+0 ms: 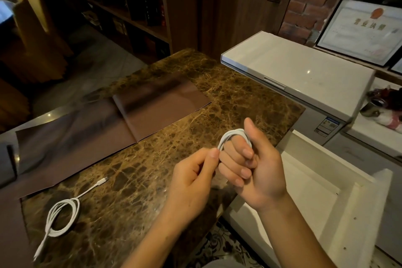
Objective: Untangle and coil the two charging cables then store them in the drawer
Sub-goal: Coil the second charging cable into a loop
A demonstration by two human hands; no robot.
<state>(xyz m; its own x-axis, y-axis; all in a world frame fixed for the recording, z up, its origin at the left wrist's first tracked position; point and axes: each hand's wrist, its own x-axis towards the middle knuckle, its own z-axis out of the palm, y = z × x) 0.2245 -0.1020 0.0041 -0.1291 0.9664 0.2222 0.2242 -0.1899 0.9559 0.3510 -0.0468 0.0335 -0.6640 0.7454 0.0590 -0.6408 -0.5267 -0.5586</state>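
One cable (228, 134) looped round right grip (257, 169).

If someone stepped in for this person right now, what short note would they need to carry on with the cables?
Left hand: pinches the end of the white charging cable.
Right hand: fingers curled, that cable looped round them.
Second white cable: loosely coiled on the brown marble counter, ends trailing.
White drawer: open at right, no cable visible inside.
Done: cables separated, one coiled.
Left: finish this coil, put both in the drawer.
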